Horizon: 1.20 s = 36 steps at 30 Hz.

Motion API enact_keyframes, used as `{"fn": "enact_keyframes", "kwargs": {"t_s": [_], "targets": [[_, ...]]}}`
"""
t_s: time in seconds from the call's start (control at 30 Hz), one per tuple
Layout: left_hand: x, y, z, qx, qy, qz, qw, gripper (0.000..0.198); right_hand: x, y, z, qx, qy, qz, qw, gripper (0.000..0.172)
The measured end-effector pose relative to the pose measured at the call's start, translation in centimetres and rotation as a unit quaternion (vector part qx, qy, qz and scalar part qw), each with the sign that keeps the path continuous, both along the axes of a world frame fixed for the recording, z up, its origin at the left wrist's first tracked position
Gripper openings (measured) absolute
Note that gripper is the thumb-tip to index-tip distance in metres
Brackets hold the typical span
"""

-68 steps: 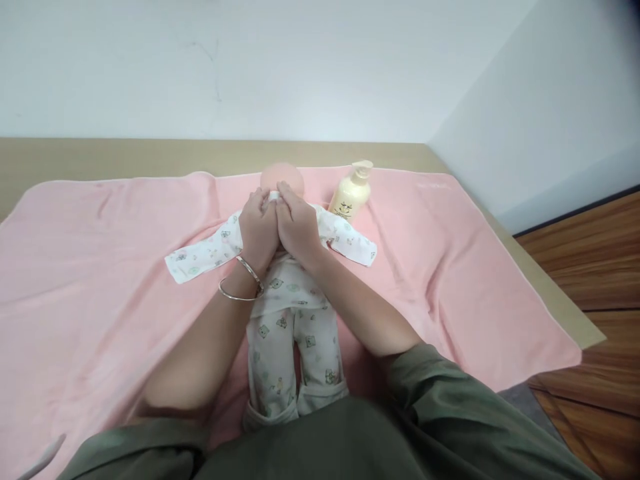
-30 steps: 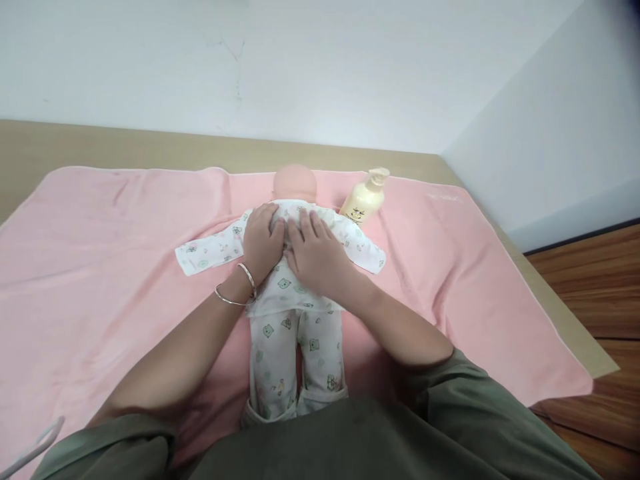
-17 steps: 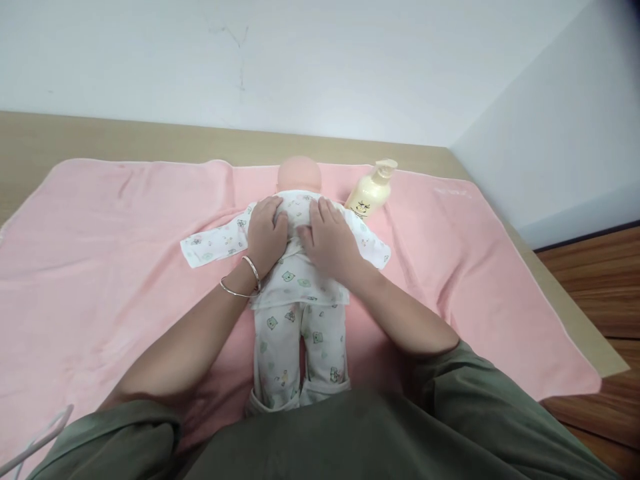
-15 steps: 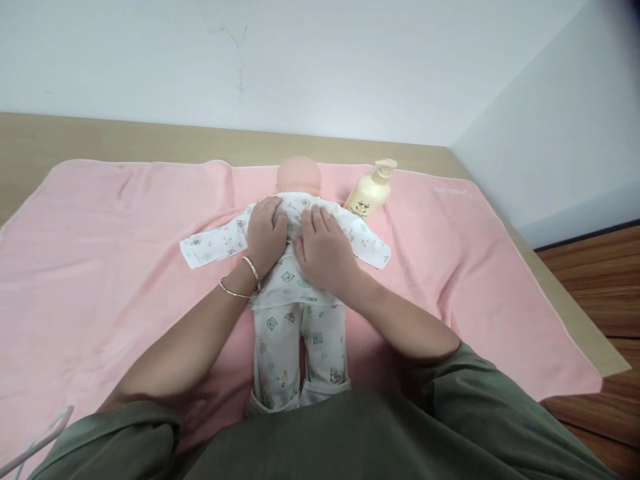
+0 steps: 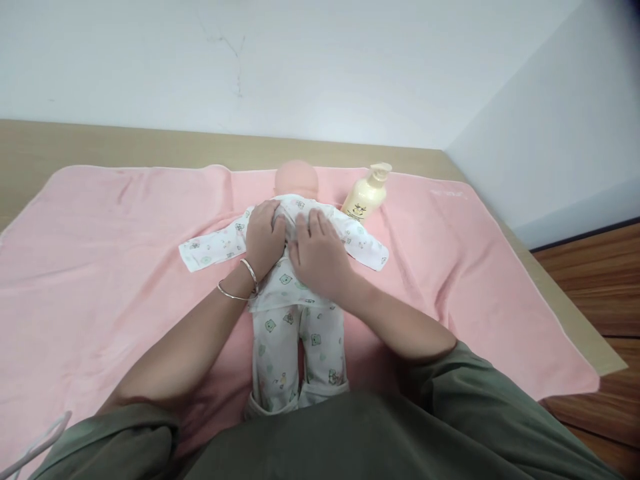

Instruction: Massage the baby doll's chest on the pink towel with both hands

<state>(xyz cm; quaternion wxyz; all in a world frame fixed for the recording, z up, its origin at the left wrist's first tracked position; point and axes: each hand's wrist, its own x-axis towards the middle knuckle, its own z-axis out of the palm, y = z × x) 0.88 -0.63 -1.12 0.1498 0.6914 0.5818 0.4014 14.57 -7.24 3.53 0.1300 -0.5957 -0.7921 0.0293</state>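
A baby doll (image 5: 297, 179) lies on the pink towel with the back of its bald head showing and its feet toward me. It wears a white printed top (image 5: 280, 288) with sleeves spread to both sides, and matching trousers (image 5: 274, 350). My left hand (image 5: 264, 235), with bangles (image 5: 250, 283) at the wrist, rests flat on the left side of the doll's upper back. On the right side of the back lies my right hand (image 5: 321, 255), fingers stretched out and slightly apart. Neither hand grips anything. The doll's hands do not show.
A cream pump bottle (image 5: 365, 195) leans tilted by the doll's right-hand sleeve. The pink towel (image 5: 125, 247) covers most of the wooden table (image 5: 165, 141). White walls stand behind and at the right. A pale cable (image 5: 43, 447) shows at the lower left.
My right hand has shifted slightly to the left on the doll's back. My left hand stays in place on it. The whole view has moved a little.
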Motion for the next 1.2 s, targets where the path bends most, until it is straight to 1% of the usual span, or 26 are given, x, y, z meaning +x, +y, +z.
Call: {"fn": "enact_keyframes", "kwargs": {"t_s": [0.07, 0.1, 0.17, 0.2, 0.27, 0.37, 0.47, 0.53, 0.6, 0.67, 0.77, 0.83, 0.87, 0.93, 1.03, 1.13, 1.2], "targets": [[-0.1, 0.4, -0.1, -0.008, 0.026, -0.005, 1.000, 0.050, -0.4, -0.9, 0.0, 0.011, -0.001, 0.031, 0.999, 0.059], [-0.1, 0.6, -0.1, -0.013, 0.042, -0.007, 0.999, 0.052, -0.3, -0.8, 0.1, 0.005, 0.009, 0.049, 0.999, 0.057], [-0.2, 0.8, 0.0, -0.023, 0.076, -0.015, 0.997, 0.055, 0.4, 0.4, 0.3, -0.025, 0.046, 0.072, 0.996, 0.056], [-0.2, 0.7, 0.1, -0.026, 0.092, -0.020, 0.995, 0.057, 0.9, 1.4, 0.4, -0.045, 0.067, 0.072, 0.994, 0.057], [-0.1, 0.0, 0.8, -0.032, 0.117, -0.029, 0.992, 0.058, 1.9, 3.2, 0.6, -0.077, 0.094, 0.035, 0.992, 0.059], [0.4, -1.9, 2.2, -0.042, 0.139, -0.045, 0.988, 0.059, 2.5, 4.9, 0.7, -0.088, 0.083, -0.024, 0.992, 0.063], [1.0, -3.6, 3.5, -0.036, 0.157, -0.075, 0.984, 0.055, 2.5, 5.1, 0.6, -0.065, 0.033, -0.041, 0.996, 0.064], [1.2, -3.9, 3.7, -0.043, 0.152, -0.081, 0.984, 0.055, 2.2, 4.6, 0.7, -0.050, -0.001, -0.042, 0.998, 0.064], [1.1, -3.2, 3.5, -0.070, 0.123, -0.069, 0.988, 0.057, 1.8, 3.7, 0.7, -0.041, -0.025, -0.034, 0.998, 0.065], [0.7, -2.0, 2.8, -0.089, 0.085, -0.051, 0.991, 0.058, 1.1, 2.4, 0.6, -0.027, -0.038, -0.023, 0.999, 0.064], [-0.1, -0.3, 1.7, -0.073, 0.051, -0.041, 0.995, 0.056, 0.2, 0.5, 0.5, 0.008, -0.044, -0.008, 0.999, 0.063], [-0.3, 0.1, 1.4, -0.057, 0.062, -0.043, 0.996, 0.057, 0.1, 0.1, 0.6, 0.014, -0.035, 0.001, 0.999, 0.060], [-0.3, 0.0, 1.4, -0.053, 0.076, -0.045, 0.995, 0.059, 0.2, 0.4, 0.8, 0.007, -0.025, 0.004, 1.000, 0.059], [0.0, -0.8, 1.6, -0.049, 0.106, -0.047, 0.992, 0.063, 0.9, 1.6, 1.1, -0.018, 0.006, 0.004, 1.000, 0.054], [0.9, -3.0, 2.4, -0.035, 0.135, -0.049, 0.989, 0.060, 2.1, 4.1, 1.3, -0.045, 0.042, -0.009, 0.998, 0.050], [1.6, -4.9, 3.3, -0.020, 0.165, -0.051, 0.985, 0.054, 2.9, 5.7, 0.7, -0.041, 0.028, -0.022, 0.999, 0.050], [1.7, -5.3, 3.6, -0.026, 0.169, -0.054, 0.984, 0.051, 3.0, 6.0, 0.2, -0.024, 0.011, -0.019, 0.999, 0.053]]}}
